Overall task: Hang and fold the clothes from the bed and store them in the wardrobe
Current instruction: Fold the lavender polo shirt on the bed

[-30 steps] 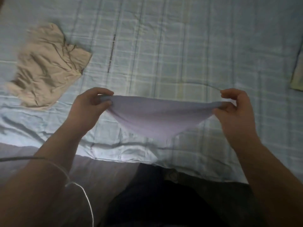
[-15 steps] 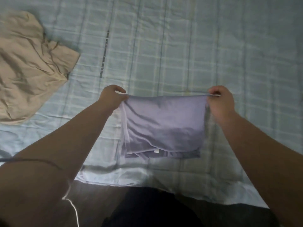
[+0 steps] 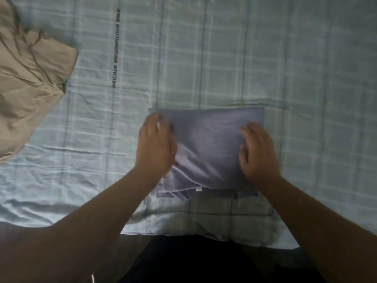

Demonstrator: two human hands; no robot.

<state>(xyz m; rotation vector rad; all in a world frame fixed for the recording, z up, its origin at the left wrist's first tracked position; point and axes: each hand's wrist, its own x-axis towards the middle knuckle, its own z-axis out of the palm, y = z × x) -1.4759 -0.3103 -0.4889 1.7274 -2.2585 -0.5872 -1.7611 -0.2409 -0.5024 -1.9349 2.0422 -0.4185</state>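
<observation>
Your left hand [image 3: 156, 148] and right hand [image 3: 258, 152] rest flat, fingers extended, on the folded lilac garment [image 3: 208, 144], gripping nothing. It lies on the bed [image 3: 224, 58] near the front edge; a beige garment [image 3: 26, 74] lies well apart.

1. Folded lavender cloth garment [image 3: 208, 144], rectangular: quantity one.
2. Crumpled beige cloth garment [image 3: 26, 74], partly cut off by the upper-left frame edge: quantity one.
3. Light blue checked bed sheet [image 3: 224, 58]: quantity one.
4. Bare hands: quantity two, consisting of one left hand [image 3: 156, 146] and one right hand [image 3: 258, 152].
5. Small white label [image 3: 198, 189] at the lavender garment's near edge: quantity one.
6. Garments in total: two.
</observation>
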